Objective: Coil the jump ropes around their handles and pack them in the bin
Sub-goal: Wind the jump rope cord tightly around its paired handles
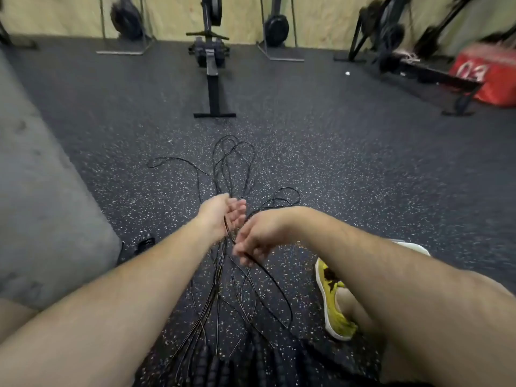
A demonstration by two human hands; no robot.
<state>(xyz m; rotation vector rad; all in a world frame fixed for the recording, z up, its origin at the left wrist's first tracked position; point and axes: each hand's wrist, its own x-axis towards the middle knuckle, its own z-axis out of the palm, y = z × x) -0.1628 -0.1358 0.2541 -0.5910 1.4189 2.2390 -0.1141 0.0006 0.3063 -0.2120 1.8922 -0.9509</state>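
Several thin black jump ropes (233, 166) lie tangled in long loops on the speckled floor in front of me. Their black ribbed handles (212, 364) are bunched at the bottom edge of the view. My left hand (223, 212) is palm up with fingers relaxed, and a few cords run across its palm. My right hand (258, 236) is just to its right, fingers curled down, pinching one black cord that trails back toward the handles. No bin is visible.
A grey padded block (42, 191) fills the left side. A rowing machine (212, 68) stands ahead, with more equipment along the back wall. A red box (488, 74) sits at far right. My yellow shoe (333, 300) rests on the floor at right.
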